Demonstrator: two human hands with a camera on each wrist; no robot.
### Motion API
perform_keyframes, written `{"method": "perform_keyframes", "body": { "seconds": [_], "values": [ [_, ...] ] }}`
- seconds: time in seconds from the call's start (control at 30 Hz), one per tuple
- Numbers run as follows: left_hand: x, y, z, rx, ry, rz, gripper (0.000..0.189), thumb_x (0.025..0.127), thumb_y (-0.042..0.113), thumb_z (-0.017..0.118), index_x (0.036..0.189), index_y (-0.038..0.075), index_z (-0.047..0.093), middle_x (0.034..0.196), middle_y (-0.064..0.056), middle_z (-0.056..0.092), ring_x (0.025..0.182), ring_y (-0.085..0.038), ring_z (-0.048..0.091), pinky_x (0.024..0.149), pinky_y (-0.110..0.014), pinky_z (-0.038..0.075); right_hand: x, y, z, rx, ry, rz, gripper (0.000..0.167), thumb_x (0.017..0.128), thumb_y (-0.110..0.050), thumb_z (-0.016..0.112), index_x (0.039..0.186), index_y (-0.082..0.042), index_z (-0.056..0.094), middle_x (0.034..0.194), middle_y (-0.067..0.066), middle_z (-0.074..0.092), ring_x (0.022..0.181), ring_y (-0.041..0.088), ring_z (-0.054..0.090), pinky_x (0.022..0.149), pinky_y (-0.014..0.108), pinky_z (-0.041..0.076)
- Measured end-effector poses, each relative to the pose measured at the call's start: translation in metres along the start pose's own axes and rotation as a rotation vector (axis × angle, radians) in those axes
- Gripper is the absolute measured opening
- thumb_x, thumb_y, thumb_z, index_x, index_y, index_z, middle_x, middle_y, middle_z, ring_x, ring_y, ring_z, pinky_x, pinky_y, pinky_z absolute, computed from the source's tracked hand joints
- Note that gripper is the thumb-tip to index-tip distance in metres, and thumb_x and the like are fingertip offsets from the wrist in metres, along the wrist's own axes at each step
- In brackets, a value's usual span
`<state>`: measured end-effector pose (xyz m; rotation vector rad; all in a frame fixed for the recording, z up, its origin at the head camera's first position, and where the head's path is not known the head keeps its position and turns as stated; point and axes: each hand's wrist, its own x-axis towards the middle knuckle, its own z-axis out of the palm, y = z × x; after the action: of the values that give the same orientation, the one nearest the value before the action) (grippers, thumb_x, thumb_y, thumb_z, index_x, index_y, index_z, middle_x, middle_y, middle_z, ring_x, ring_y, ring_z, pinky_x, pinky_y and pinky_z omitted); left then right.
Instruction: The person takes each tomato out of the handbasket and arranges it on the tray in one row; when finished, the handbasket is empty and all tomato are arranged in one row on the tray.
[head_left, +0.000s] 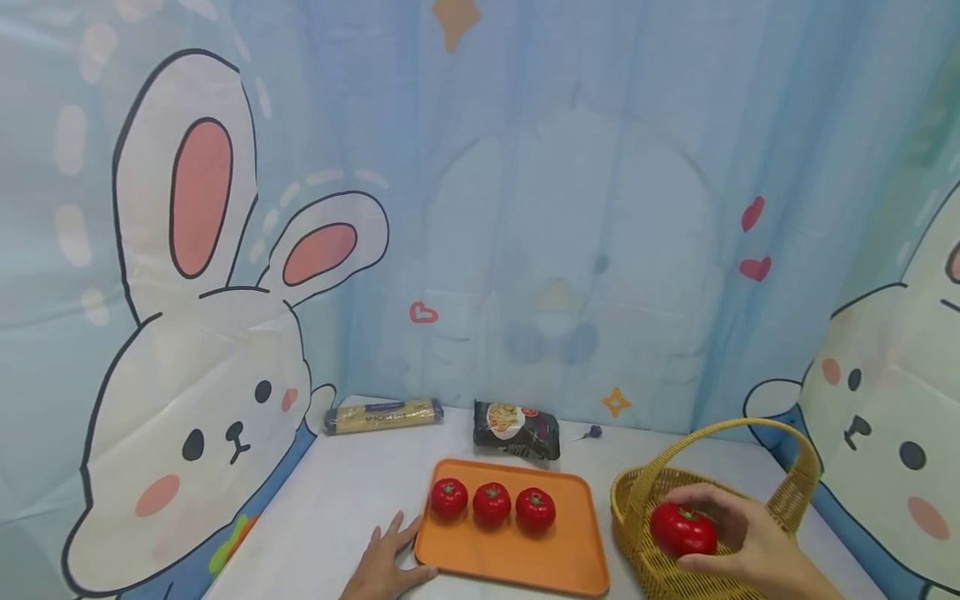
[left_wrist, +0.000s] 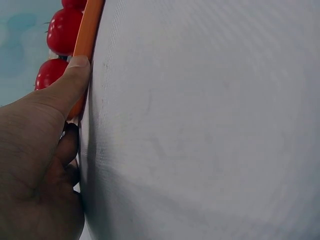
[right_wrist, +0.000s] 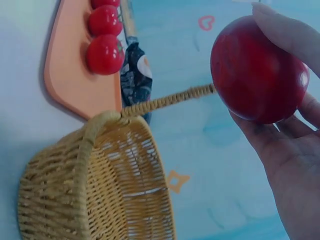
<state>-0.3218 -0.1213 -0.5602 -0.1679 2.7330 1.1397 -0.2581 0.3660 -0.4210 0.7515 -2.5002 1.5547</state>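
In the head view my right hand (head_left: 757, 533) grips a red tomato (head_left: 682, 531) with its green stem facing up, at the wicker basket (head_left: 626, 521). The right wrist view shows thumb and fingers around that tomato (right_wrist: 257, 70), apart from the basket's woven wall (right_wrist: 50, 190). Three more tomatoes stand in a row on the orange tray (head_left: 525, 557): a left one (head_left: 448, 498), a middle one (head_left: 492, 505) and a right one (head_left: 536, 511). My left hand (head_left: 386, 562) touches the tray's near left corner, fingers spread; its thumb (left_wrist: 75, 75) lies along the rim.
Behind the tray lie a pack of spaghetti (head_left: 384, 416) and a dark food packet (head_left: 516, 430). A small purple item (head_left: 594, 432) is to the packet's right. The basket's tall handle (head_left: 750, 423) arches over it. A cartoon curtain (head_left: 570, 250) hangs behind the white table (head_left: 315, 517).
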Motion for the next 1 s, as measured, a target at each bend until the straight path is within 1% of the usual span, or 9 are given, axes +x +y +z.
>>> {"method": "perform_keyframes", "body": {
  "seconds": [0.13, 0.27, 0.47, 0.6, 0.73, 0.77, 0.83, 0.9, 1.0],
  "values": [
    [0.000, -0.001, 0.000, -0.002, -0.001, 0.000, 0.087, 0.081, 0.041, 0.095, 0.156, 0.017, 0.060, 0.165, -0.029, 0.043, 0.152, -0.067, 0.022, 0.114, -0.086, 0.027, 0.003, -0.005, 0.008, -0.001, -0.022, -0.078, 0.054, 0.089, 0.009, 0.082, 0.137, 0.006, 0.059, 0.129, -0.011, 0.069, 0.113, 0.005, 0.069, 0.082, 0.031, 0.068],
    [0.001, -0.003, 0.000, -0.004, -0.010, 0.004, 0.087, 0.081, 0.042, 0.095, 0.156, 0.016, 0.059, 0.165, -0.029, 0.043, 0.152, -0.067, 0.022, 0.114, -0.086, 0.027, 0.008, -0.008, 0.019, 0.007, -0.050, -0.118, 0.056, 0.089, 0.008, 0.082, 0.139, 0.007, 0.058, 0.131, -0.008, 0.068, 0.114, 0.005, 0.068, 0.083, 0.031, 0.068],
    [0.002, -0.006, 0.000, -0.012, -0.022, 0.019, 0.086, 0.081, 0.042, 0.095, 0.156, 0.016, 0.059, 0.164, -0.030, 0.043, 0.151, -0.069, 0.022, 0.114, -0.086, 0.026, 0.017, -0.008, 0.037, -0.007, -0.051, -0.108, 0.055, 0.088, 0.002, 0.086, 0.137, 0.006, 0.060, 0.129, -0.001, 0.070, 0.115, 0.001, 0.067, 0.086, 0.027, 0.066],
    [0.003, -0.006, -0.001, -0.011, -0.020, 0.028, 0.087, 0.081, 0.042, 0.095, 0.155, 0.015, 0.060, 0.164, -0.030, 0.043, 0.151, -0.069, 0.022, 0.115, -0.086, 0.026, 0.023, -0.004, 0.046, 0.030, -0.068, -0.116, 0.054, 0.088, 0.004, 0.085, 0.137, 0.006, 0.061, 0.128, 0.004, 0.071, 0.114, 0.005, 0.069, 0.087, 0.029, 0.066],
    [0.002, -0.005, -0.001, -0.011, -0.010, 0.029, 0.086, 0.081, 0.041, 0.095, 0.155, 0.016, 0.060, 0.164, -0.030, 0.043, 0.151, -0.068, 0.022, 0.115, -0.086, 0.026, 0.028, -0.001, 0.056, 0.046, -0.083, -0.109, 0.054, 0.090, 0.001, 0.085, 0.138, 0.006, 0.060, 0.127, -0.003, 0.070, 0.114, 0.006, 0.070, 0.087, 0.030, 0.066],
    [0.002, -0.004, -0.002, -0.010, -0.008, 0.028, 0.086, 0.081, 0.041, 0.095, 0.155, 0.016, 0.060, 0.164, -0.030, 0.043, 0.151, -0.068, 0.022, 0.114, -0.086, 0.027, 0.030, -0.001, 0.059, 0.053, -0.083, -0.098, 0.055, 0.090, 0.000, 0.085, 0.138, 0.006, 0.060, 0.127, -0.002, 0.070, 0.114, 0.006, 0.070, 0.088, 0.029, 0.066],
    [0.001, -0.003, -0.002, -0.009, -0.004, 0.028, 0.086, 0.081, 0.041, 0.095, 0.155, 0.016, 0.060, 0.164, -0.030, 0.043, 0.151, -0.068, 0.022, 0.114, -0.086, 0.027, 0.032, -0.001, 0.064, 0.054, -0.077, -0.073, 0.057, 0.089, -0.002, 0.087, 0.139, 0.006, 0.060, 0.127, 0.002, 0.070, 0.114, 0.005, 0.070, 0.089, 0.027, 0.065],
    [0.000, -0.002, -0.002, -0.006, -0.003, 0.033, 0.085, 0.081, 0.041, 0.095, 0.155, 0.016, 0.060, 0.164, -0.030, 0.043, 0.151, -0.068, 0.022, 0.114, -0.086, 0.027, 0.034, -0.002, 0.069, 0.060, -0.075, -0.059, 0.059, 0.089, -0.003, 0.087, 0.140, 0.007, 0.059, 0.130, 0.014, 0.069, 0.114, 0.005, 0.070, 0.091, 0.025, 0.063],
    [-0.002, -0.001, -0.003, -0.005, -0.006, 0.041, 0.085, 0.081, 0.041, 0.095, 0.155, 0.016, 0.060, 0.164, -0.031, 0.043, 0.151, -0.068, 0.022, 0.114, -0.086, 0.027, 0.038, -0.002, 0.076, 0.077, -0.065, -0.003, 0.064, 0.089, -0.006, 0.088, 0.143, 0.009, 0.056, 0.135, 0.030, 0.064, 0.115, 0.003, 0.069, 0.093, 0.024, 0.063]
  ]
}}
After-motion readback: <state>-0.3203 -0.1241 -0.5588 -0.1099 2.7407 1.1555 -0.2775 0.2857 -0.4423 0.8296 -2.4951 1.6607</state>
